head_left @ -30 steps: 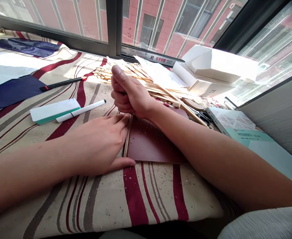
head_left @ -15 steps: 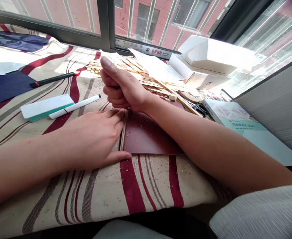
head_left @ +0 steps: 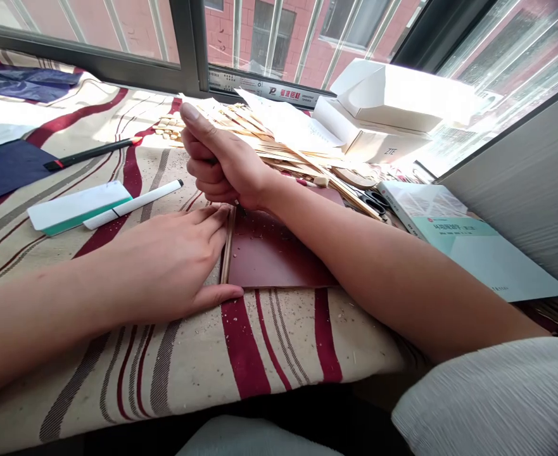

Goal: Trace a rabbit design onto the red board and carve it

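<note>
My left hand (head_left: 174,256) lies flat, its fingers stretched over the left edge of a dark red board (head_left: 279,256) and its thumb apart along the near edge. Under and beside those fingertips runs a thin wooden strip (head_left: 228,247). Just above the fingertips, my right hand (head_left: 226,161) is closed in a fist with the thumb uppermost. A small dark tip pokes out below the fist near the strip; what the fist holds is otherwise hidden. Small chips and crumbs are scattered on the board and the striped cloth (head_left: 202,380).
Left of my hands lie a white-and-green box (head_left: 79,206), a white pen (head_left: 133,204) and a black pencil (head_left: 93,154). Behind are wooden sticks (head_left: 279,155) and an open white box (head_left: 378,126). Scissors (head_left: 376,201) and a book (head_left: 459,234) sit at the right.
The whole view has shifted slightly, so everything appears a little further left. Both hands keep nearly the same place and pose at the board's left edge.
</note>
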Motion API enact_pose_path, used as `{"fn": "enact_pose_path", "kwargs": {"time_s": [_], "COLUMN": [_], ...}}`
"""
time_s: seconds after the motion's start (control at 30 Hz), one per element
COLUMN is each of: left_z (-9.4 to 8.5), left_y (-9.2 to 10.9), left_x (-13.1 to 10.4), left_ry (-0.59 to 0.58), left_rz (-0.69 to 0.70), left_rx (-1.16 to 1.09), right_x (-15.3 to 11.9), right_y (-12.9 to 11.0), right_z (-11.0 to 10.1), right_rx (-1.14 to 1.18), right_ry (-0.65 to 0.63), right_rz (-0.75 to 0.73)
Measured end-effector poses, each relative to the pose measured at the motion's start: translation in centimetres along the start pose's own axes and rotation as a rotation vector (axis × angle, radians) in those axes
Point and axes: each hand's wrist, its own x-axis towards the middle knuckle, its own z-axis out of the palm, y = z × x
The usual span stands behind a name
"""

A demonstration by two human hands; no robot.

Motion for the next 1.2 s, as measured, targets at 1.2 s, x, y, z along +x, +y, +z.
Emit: {"fn": "enact_pose_path", "kwargs": {"time_s": [1.2], "left_z": [2.0], "left_y": [-0.1], "left_x": [-0.2], "left_ry": [0.160], "left_rz": [0.005], "left_rx": [0.018], "right_x": [0.5], "right_y": [0.7], "right_z": [1.1], "right_rx": [-0.147], "right_ry": [0.412], "right_rz": [-0.131]}}
